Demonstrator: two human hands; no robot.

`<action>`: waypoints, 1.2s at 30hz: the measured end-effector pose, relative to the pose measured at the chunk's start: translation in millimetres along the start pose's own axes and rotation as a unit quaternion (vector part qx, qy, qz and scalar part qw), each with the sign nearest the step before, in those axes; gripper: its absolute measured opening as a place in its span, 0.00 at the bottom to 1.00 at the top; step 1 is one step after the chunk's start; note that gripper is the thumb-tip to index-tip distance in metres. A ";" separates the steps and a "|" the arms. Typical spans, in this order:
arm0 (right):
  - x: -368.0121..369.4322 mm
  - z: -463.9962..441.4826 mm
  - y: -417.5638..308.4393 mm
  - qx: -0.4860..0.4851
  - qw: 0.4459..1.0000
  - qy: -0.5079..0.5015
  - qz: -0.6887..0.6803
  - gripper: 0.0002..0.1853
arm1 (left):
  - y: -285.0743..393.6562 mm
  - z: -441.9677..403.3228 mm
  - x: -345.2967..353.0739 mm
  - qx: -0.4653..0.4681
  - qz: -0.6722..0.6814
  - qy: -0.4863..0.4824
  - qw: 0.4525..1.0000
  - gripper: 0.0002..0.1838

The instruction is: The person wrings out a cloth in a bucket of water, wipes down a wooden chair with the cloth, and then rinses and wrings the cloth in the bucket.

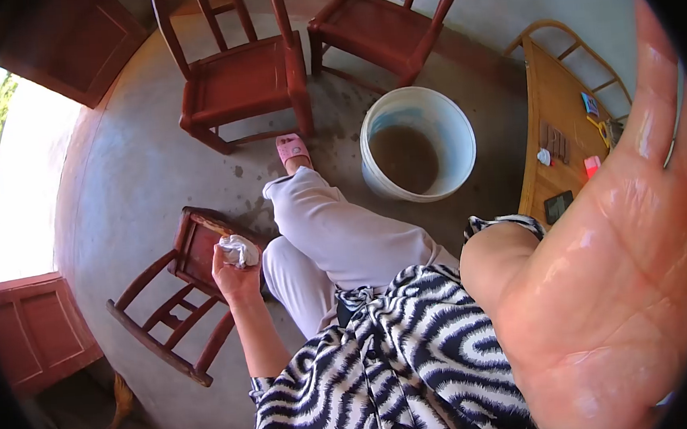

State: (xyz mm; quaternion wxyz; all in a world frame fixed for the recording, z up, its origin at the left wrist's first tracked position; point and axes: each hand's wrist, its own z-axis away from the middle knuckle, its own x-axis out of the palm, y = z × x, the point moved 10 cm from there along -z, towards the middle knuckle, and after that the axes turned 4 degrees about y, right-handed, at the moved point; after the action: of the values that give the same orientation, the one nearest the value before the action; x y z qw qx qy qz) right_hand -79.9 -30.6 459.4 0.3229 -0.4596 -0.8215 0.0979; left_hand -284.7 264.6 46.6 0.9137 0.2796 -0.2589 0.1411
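Observation:
My left hand is closed around a crumpled white cloth or tissue, held over a small dark red chair at the left. Very near the camera on the right, my right hand is raised with its palm facing me. Its fingers stretch upward, partly cut off by the frame edge, and nothing lies in the palm. The skin there shines as if wet. Between the hands and farther forward stands a white bucket with murky brown liquid in the bottom.
Two red wooden chairs stand ahead. To the right, a wooden table bears a dark flat device and small items. At left, a red door stands beside a bright doorway. Wet spots mark the concrete floor.

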 end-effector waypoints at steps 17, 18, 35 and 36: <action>-41.4 -2.6 8.2 0.011 0.993 0.050 0.104 0.46 | -29.9 -16.4 21.9 -0.045 -0.021 0.006 0.999 0.10; -43.4 -1.5 7.9 0.014 0.993 0.053 0.109 0.46 | -29.4 -14.5 26.5 -0.042 -0.027 -0.005 0.999 0.10; -63.4 -7.3 36.0 0.047 0.988 0.057 0.137 0.45 | -27.6 -14.7 20.0 -0.040 -0.037 0.008 0.998 0.11; -60.9 -7.1 39.3 0.053 0.988 0.053 0.133 0.45 | -24.5 -14.9 17.6 -0.037 -0.035 0.007 0.999 0.12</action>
State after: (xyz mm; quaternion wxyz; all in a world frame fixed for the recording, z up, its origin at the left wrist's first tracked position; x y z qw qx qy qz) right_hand -25.9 -59.5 420.0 0.3742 -0.5512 -0.7286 0.1589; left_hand -254.4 255.6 35.0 0.9296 0.2536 -0.2474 0.1015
